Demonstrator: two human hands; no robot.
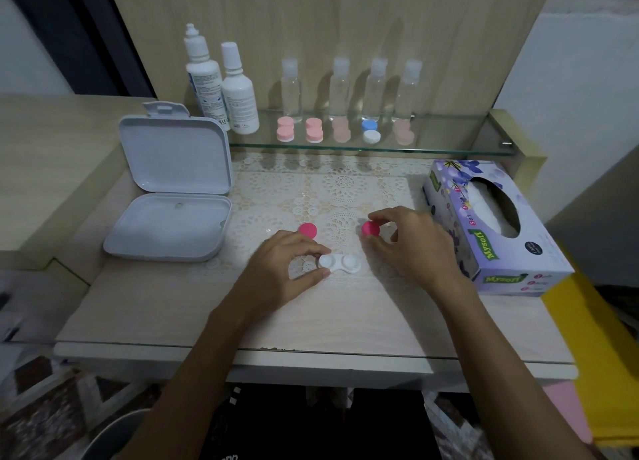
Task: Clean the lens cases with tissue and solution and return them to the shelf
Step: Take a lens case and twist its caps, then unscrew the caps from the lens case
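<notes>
A white lens case base [340, 263] with two uncovered wells lies on the lace mat near the table's middle. My left hand [281, 269] pinches its left end between thumb and forefinger. My right hand [408, 241] holds one pink cap [370, 229] just above the mat, to the right of the base. A second pink cap [307, 230] lies on the mat behind my left hand. Several closed lens cases, pink [285, 129] and blue-white [370, 131], stand on the glass shelf [449, 150]. Two white solution bottles [238, 94] stand at the shelf's left end.
A purple tissue box [491, 224] sits at the right of the table. An open white hinged box [171, 190] stands at the left. Several clear small bottles [340, 89] line the back of the shelf. The table's front edge [311, 352] runs below my forearms.
</notes>
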